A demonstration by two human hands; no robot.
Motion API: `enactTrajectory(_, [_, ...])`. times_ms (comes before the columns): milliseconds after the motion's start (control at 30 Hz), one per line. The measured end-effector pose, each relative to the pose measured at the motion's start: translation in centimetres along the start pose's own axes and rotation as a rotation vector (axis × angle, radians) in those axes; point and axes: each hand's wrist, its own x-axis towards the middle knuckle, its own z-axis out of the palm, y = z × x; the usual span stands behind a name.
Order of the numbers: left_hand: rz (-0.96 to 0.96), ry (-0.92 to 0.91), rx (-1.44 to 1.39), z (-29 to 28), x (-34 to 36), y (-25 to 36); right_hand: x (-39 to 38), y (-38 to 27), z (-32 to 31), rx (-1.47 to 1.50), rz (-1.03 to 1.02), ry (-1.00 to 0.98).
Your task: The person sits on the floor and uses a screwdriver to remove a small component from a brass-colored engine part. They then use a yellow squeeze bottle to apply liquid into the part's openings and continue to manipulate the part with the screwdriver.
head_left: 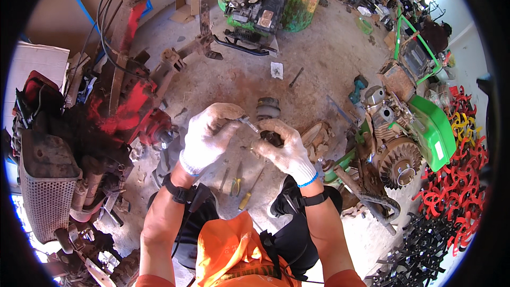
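Both my hands wear white work gloves and are raised close together over the concrete floor [234, 82]. My left hand [208, 134] pinches a small silvery metal pin-like piece [247, 123] between thumb and fingertips, its end pointing toward the other hand. Curled round a small dark metal part [272, 137] is my right hand [287, 151]; the fingers hide most of that part, so its exact kind does not show. Just beyond the hands a grey ribbed cylindrical part [268, 108] stands on the floor. Below them lie pliers [235, 186] and a yellow-handled screwdriver [246, 200].
At left stands rusty red machinery [127, 111] beside a perforated metal cover [49, 191]. A dismantled engine [390, 127] with a green cover [433, 133] is at right, near piled red tiller blades [451, 191]. A green machine [268, 5] stands at the far side.
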Motion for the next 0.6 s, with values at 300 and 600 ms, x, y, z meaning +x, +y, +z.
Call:
enactTrajectory(300, [-0.065, -0.066, -0.132, 1.6, 0.0, 0.6, 0.6, 2.1, 0.4, -0.102, -0.32, 0.139])
enactTrajectory(600, [-0.165, -0.237, -0.392, 1.0, 0.9, 0.3, 0.6, 1.8, 0.1, -0.29, -0.487, 0.308])
